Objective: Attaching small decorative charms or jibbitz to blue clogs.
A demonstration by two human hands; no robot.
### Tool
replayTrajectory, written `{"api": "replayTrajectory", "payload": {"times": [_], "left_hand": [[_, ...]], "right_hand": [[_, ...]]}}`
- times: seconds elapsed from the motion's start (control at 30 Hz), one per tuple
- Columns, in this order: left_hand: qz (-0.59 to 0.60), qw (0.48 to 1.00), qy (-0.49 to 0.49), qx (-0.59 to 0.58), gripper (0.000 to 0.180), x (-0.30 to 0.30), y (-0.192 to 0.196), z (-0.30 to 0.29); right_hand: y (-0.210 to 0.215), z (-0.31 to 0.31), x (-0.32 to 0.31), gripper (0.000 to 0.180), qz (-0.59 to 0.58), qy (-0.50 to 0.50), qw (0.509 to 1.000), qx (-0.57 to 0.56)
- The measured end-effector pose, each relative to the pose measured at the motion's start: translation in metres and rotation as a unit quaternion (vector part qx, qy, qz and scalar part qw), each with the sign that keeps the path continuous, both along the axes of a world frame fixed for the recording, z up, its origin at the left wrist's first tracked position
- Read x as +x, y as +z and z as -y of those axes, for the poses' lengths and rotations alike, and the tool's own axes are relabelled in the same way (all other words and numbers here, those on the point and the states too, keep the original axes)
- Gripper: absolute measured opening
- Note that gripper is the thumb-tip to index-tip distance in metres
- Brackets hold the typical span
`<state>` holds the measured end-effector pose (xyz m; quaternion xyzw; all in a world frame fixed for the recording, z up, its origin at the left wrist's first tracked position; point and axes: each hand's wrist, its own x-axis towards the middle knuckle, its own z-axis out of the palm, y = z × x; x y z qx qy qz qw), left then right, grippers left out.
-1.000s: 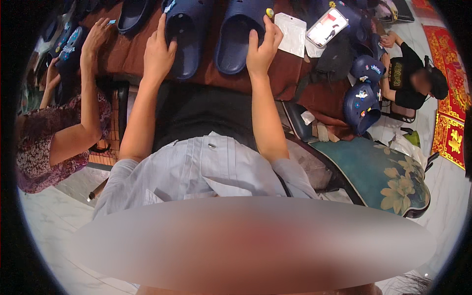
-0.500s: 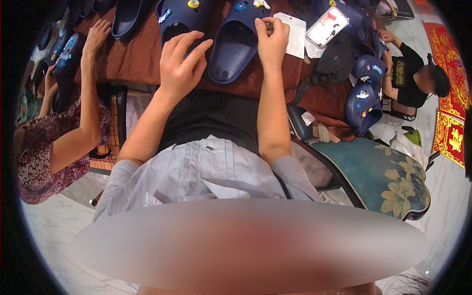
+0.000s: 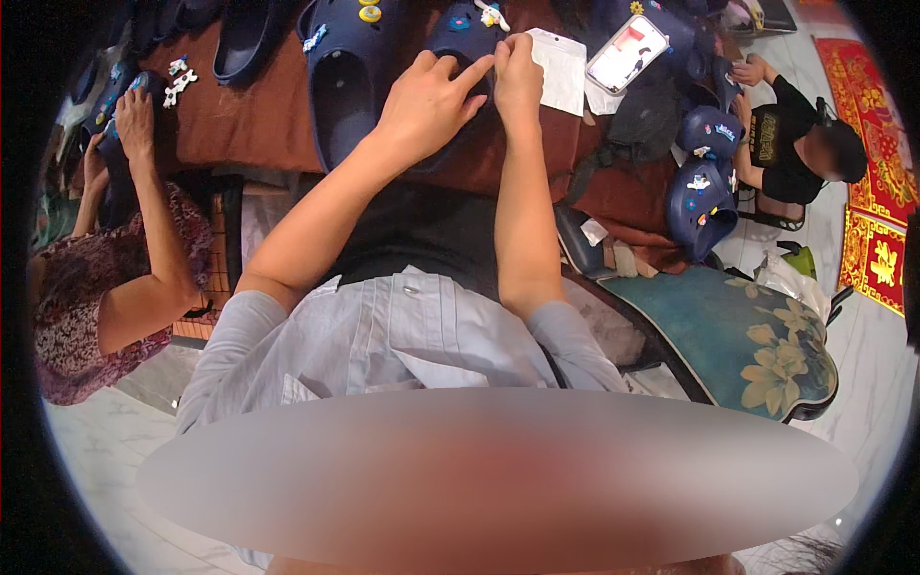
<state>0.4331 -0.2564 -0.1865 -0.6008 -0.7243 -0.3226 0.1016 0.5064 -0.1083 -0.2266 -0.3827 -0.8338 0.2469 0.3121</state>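
Observation:
My left hand (image 3: 428, 107) reaches across a navy clog (image 3: 462, 36), its index finger stretched to the fingertips of my right hand and its thumb apart. My right hand (image 3: 518, 81) is closed in a pinch over that clog's right side; whatever it grips is hidden. White and blue charms sit on the clog's upper, just beyond my hands. To the left lies another navy clog (image 3: 347, 91), carrying yellow charms and a white-and-blue one. A white pouch (image 3: 559, 72) lies right beside my right hand.
Brown cloth (image 3: 240, 125) covers the table. Right of me are a lit phone (image 3: 628, 56), a dark bag (image 3: 644, 129), decorated navy clogs (image 3: 704, 206) and a teal floral cushion (image 3: 733, 335). Co-workers sit at both sides; the left one's hand (image 3: 135, 125) touches a clog. White charms (image 3: 178, 88) lie near it.
My left hand has moved right to meet my right hand, whose fingers have drawn closer together. The left co-worker's hand has come back from the cloth to a clog, uncovering white charms.

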Motion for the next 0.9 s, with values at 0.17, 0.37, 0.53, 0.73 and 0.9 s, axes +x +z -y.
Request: {"api": "replayTrajectory", "payload": {"times": [0.17,0.37,0.53,0.73,0.9], "left_hand": [[-0.001,0.995,-0.002,-0.096,0.057,0.011,-0.008,-0.002],[0.048,0.998,-0.021,-0.027,0.055,0.015,-0.025,-0.005],[0.051,0.998,-0.025,-0.033,0.054,0.015,-0.025,-0.005],[0.060,0.997,-0.031,-0.024,0.054,0.014,-0.023,-0.004],[0.076,0.996,-0.039,-0.019,0.054,0.012,-0.027,-0.008]], "right_hand": [[0.002,-0.002,0.006,0.015,-0.046,0.049,0.998,-0.017],[0.005,0.000,0.008,0.016,-0.034,0.072,0.997,-0.003],[0.008,-0.005,0.014,0.018,-0.013,0.088,0.994,-0.070],[0.010,-0.018,0.019,0.019,0.004,0.130,0.982,-0.134],[0.002,-0.029,0.019,0.020,-0.019,0.161,0.977,-0.138]]}}
